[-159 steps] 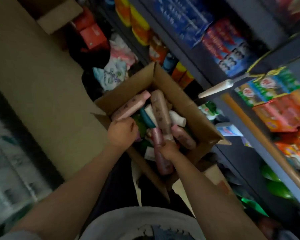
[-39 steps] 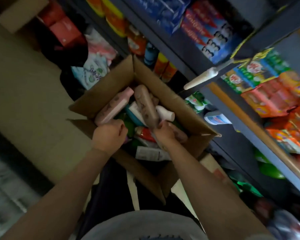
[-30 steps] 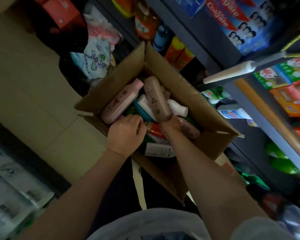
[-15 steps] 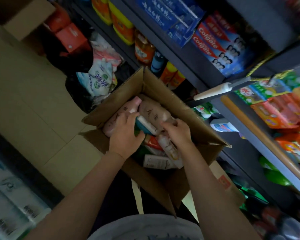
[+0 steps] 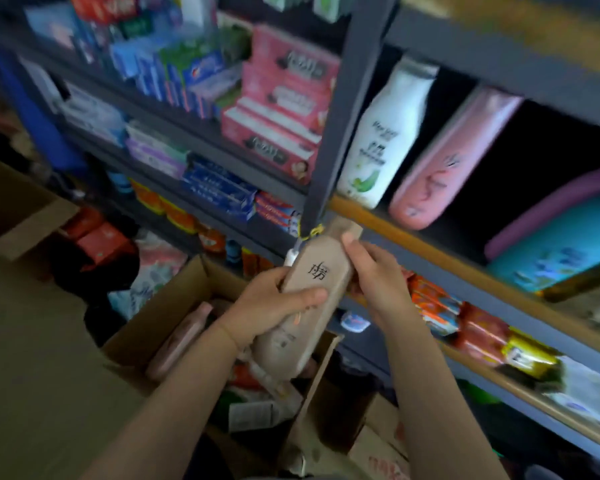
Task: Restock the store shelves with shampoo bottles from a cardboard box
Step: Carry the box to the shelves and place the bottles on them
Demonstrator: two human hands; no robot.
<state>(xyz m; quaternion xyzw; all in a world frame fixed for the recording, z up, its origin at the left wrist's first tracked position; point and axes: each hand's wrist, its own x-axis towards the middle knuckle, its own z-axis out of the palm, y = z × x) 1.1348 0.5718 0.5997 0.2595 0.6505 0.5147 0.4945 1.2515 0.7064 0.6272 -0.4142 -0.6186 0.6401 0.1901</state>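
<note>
I hold a long brown shampoo bottle [image 5: 312, 289] above the open cardboard box [image 5: 174, 306], its cap pointing up toward the shelf. My left hand [image 5: 271, 306] wraps its middle. My right hand [image 5: 374, 275] grips its upper right side. In the box lie a pink bottle [image 5: 179, 341] and several other bottles and packs. On the wooden-edged shelf [image 5: 413, 244] to the upper right stand a white bottle [image 5: 385, 133] and a pink bottle [image 5: 447, 161], both leaning.
A dark metal shelf post [image 5: 343, 109] rises just behind the held bottle. Toothpaste boxes [image 5: 222, 188] fill the shelves at left. A teal and purple container [image 5: 561, 244] lies at the right of the shampoo shelf, with dark space beside the pink bottle. Snack packs [image 5: 465, 327] line the lower shelf.
Both hands were down in the box among the bottles; now they have lifted the brown bottle out and up toward the shelf. My view has swung up to the shelves.
</note>
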